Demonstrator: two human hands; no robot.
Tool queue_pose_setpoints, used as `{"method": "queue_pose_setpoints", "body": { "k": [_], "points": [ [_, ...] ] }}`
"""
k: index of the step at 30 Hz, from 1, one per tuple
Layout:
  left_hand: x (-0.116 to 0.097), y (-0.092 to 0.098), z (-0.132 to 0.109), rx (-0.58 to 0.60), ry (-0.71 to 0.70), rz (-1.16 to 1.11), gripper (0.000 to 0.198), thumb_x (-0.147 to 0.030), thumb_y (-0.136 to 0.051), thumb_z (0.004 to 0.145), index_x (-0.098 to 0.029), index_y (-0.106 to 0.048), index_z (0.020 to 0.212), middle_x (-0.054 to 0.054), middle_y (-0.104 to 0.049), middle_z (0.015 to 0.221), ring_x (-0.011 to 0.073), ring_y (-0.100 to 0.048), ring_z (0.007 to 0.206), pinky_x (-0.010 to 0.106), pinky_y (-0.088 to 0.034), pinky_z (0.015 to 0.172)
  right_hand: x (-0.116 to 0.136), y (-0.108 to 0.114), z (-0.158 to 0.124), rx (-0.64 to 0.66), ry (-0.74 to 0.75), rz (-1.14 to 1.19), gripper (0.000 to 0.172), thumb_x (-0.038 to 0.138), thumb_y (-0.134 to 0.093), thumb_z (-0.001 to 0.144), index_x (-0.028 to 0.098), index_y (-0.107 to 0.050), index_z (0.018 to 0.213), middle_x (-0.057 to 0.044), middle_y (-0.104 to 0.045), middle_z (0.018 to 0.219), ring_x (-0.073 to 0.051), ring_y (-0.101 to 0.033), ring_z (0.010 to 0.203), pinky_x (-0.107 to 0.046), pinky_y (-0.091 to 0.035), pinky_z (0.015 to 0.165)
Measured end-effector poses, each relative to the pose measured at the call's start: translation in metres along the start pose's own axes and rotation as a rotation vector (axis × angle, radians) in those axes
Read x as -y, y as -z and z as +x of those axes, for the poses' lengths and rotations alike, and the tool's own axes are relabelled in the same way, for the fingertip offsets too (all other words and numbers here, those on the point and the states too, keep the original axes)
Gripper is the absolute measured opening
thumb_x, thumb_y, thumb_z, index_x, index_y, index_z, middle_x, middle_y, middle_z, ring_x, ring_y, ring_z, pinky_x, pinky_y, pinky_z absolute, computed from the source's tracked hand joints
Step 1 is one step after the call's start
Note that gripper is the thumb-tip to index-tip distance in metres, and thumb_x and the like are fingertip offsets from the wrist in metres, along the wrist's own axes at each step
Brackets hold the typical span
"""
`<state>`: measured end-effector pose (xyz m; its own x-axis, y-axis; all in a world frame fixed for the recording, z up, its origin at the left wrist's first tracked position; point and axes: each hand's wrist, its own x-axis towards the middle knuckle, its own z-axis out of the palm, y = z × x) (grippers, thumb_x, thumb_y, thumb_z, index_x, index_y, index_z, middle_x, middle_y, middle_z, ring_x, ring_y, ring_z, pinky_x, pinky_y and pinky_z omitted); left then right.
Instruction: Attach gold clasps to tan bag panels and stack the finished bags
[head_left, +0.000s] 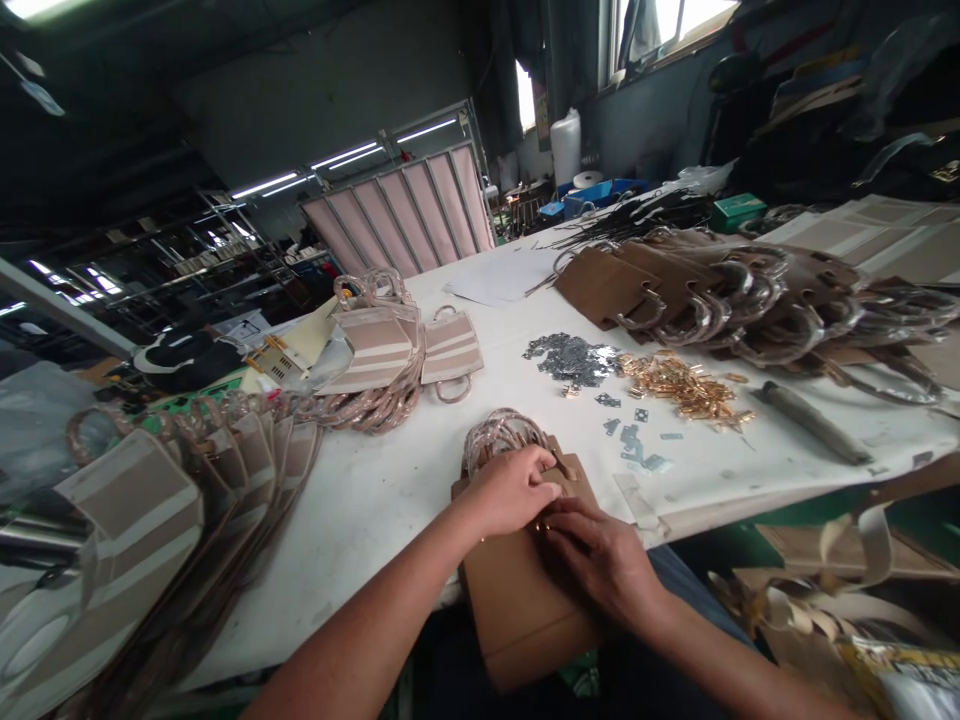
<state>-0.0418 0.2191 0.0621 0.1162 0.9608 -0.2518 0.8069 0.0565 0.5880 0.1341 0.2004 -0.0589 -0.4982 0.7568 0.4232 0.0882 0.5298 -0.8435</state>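
Observation:
A stack of brown bag panels [517, 610] with plastic-wrapped handles [506, 432] leans over the table's front edge in front of me. My left hand [517, 490] lies across the upper part of the top panel, fingers curled and thumb bent in. What sits under its fingertips is hidden. Right beside it, my right hand [604, 555] pinches a small gold metal piece [541, 527] against the panel. The two hands nearly touch. Past them lie a pile of gold metal fittings [686, 390] and a heap of grey metal plates [574, 360], with several plates scattered nearer.
Striped bag panels with handles [375, 350] stand in bunches on the left, more [255, 460] nearer me. Brown panels with wrapped handles [675, 280] are piled at right. A dark grey rod-like object [814, 422] lies near the white table's [360, 510] right front edge.

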Motion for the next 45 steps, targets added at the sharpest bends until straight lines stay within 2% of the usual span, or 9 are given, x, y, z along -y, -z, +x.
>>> {"method": "queue_pose_setpoints", "body": {
  "k": [4, 7, 10, 14, 19, 25, 35, 42, 45],
  "points": [
    [-0.013, 0.000, 0.002, 0.052, -0.083, -0.240, 0.060, -0.057, -0.056, 0.097, -0.021, -0.054, 0.145, 0.005, -0.077, 0.104, 0.0235, -0.072, 0.097, 0.031, -0.051, 0.082, 0.003, -0.006, 0.005, 0.001, 0.037, -0.013, 0.025, 0.024, -0.056, 0.103, 0.027, -0.077, 0.117, -0.008, -0.071, 0.130, -0.023, -0.073, 0.110, -0.030, -0.058, 0.091],
    [-0.003, -0.004, -0.002, -0.036, -0.084, -0.310, 0.052, -0.058, -0.047, 0.101, -0.023, -0.054, 0.138, 0.005, -0.075, 0.109, 0.0229, -0.072, 0.098, 0.033, -0.053, 0.084, 0.000, -0.002, 0.010, -0.127, -0.021, 0.070, 0.021, 0.030, -0.058, 0.103, 0.024, -0.078, 0.109, -0.010, -0.073, 0.126, -0.026, -0.069, 0.117, -0.036, -0.055, 0.101],
    [0.018, -0.016, -0.008, -0.249, -0.064, -0.065, 0.029, -0.040, -0.064, 0.093, -0.023, -0.060, 0.115, 0.005, -0.071, 0.110, 0.0240, -0.069, 0.100, 0.037, -0.053, 0.090, -0.006, 0.009, 0.013, -0.222, -0.161, 0.115, 0.022, 0.038, -0.063, 0.102, 0.023, -0.078, 0.097, -0.008, -0.077, 0.101, -0.026, -0.073, 0.095, -0.036, -0.058, 0.089],
    [0.038, -0.035, -0.015, -0.417, -0.057, 0.253, 0.033, -0.025, -0.078, 0.078, -0.022, -0.059, 0.105, 0.007, -0.067, 0.113, 0.0291, -0.064, 0.111, 0.041, -0.050, 0.098, -0.013, 0.023, 0.017, -0.241, -0.257, 0.068, 0.025, 0.044, -0.066, 0.098, 0.022, -0.079, 0.096, -0.006, -0.075, 0.085, -0.024, -0.071, 0.079, -0.035, -0.056, 0.077],
    [0.032, -0.038, -0.012, -0.381, -0.025, 0.337, 0.041, -0.028, -0.082, 0.076, -0.023, -0.057, 0.108, 0.007, -0.070, 0.111, 0.0317, -0.065, 0.109, 0.042, -0.050, 0.094, -0.014, 0.028, 0.019, -0.193, -0.231, -0.073, 0.023, 0.042, -0.065, 0.096, 0.023, -0.078, 0.099, -0.005, -0.078, 0.095, -0.025, -0.073, 0.086, -0.034, -0.055, 0.078],
    [0.017, -0.029, -0.008, -0.315, 0.090, 0.220, 0.041, -0.027, -0.083, 0.072, -0.024, -0.054, 0.101, 0.002, -0.069, 0.096, 0.0262, -0.066, 0.092, 0.034, -0.046, 0.079, -0.014, 0.029, 0.015, -0.136, -0.272, -0.240, 0.018, 0.040, -0.065, 0.094, 0.026, -0.076, 0.100, -0.001, -0.077, 0.085, -0.023, -0.072, 0.076, -0.034, -0.053, 0.074],
    [-0.002, -0.019, -0.014, -0.337, 0.115, 0.043, 0.031, -0.017, -0.074, 0.073, -0.024, -0.046, 0.084, -0.007, -0.059, 0.073, 0.0139, -0.050, 0.065, 0.027, -0.028, 0.061, 0.004, 0.026, 0.006, -0.222, -0.306, -0.032, 0.021, 0.043, -0.067, 0.094, 0.024, -0.075, 0.095, -0.003, -0.078, 0.087, -0.023, -0.073, 0.078, -0.031, -0.054, 0.071],
    [-0.010, -0.024, -0.019, -0.358, 0.047, 0.003, 0.028, -0.013, -0.070, 0.074, -0.024, -0.046, 0.083, -0.007, -0.056, 0.070, 0.0135, -0.049, 0.064, 0.027, -0.029, 0.062, 0.003, 0.020, -0.002, -0.281, -0.300, -0.008, 0.022, 0.043, -0.067, 0.096, 0.023, -0.073, 0.095, -0.003, -0.077, 0.084, -0.021, -0.072, 0.074, -0.030, -0.055, 0.071],
    [-0.014, -0.024, -0.022, -0.370, 0.018, -0.019, 0.026, -0.012, -0.069, 0.076, -0.023, -0.046, 0.082, -0.007, -0.056, 0.072, 0.0135, -0.050, 0.066, 0.027, -0.032, 0.064, 0.004, 0.021, -0.002, -0.271, -0.226, -0.032, 0.019, 0.038, -0.065, 0.097, 0.023, -0.073, 0.106, -0.002, -0.076, 0.086, -0.020, -0.073, 0.076, -0.028, -0.056, 0.073]
  ]
}}
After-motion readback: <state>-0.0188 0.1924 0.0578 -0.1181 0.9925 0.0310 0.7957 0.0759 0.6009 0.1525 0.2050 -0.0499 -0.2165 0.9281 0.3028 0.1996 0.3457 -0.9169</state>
